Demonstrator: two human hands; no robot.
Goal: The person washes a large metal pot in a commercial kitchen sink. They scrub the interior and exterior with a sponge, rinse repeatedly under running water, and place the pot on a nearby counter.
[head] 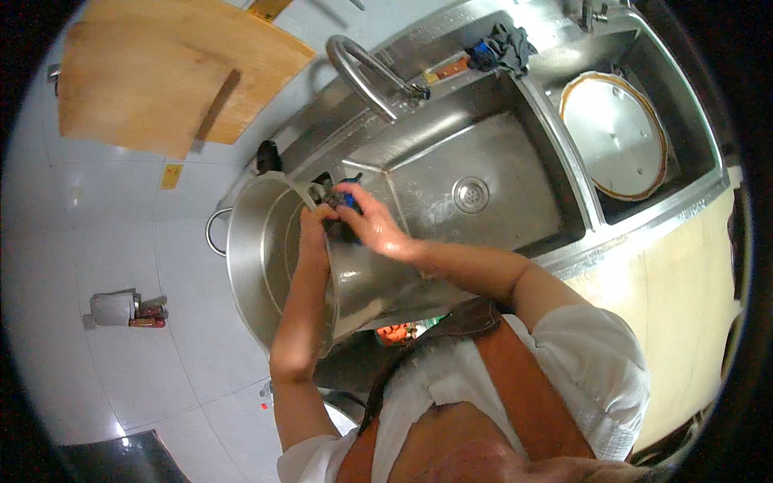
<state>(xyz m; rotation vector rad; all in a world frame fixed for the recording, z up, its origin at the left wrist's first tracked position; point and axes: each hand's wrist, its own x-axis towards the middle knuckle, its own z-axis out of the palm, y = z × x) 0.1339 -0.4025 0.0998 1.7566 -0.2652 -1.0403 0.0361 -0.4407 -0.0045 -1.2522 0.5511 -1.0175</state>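
Note:
A large metal stockpot (253,265) leans on its side at the left end of the steel sink basin (483,151), its mouth facing left. My left arm crosses the pot's mouth, and my left hand (315,218) grips the far part of its rim. My right hand (377,224) is closed around a dark and blue cloth or scrubber (349,202), pressed to the pot's outer wall near the rim. My fingers partly hide this item, so its exact kind is unclear. One loop handle (217,232) of the pot sticks out to the left.
A curved faucet (362,78) reaches over the basin. Dark crumpled gloves or cloth (501,49) lie on the back ledge. A round metal lid (613,136) rests in the right-hand basin. Wooden boards (163,72) stand against the tiled wall, and a knife holder (127,309) hangs there.

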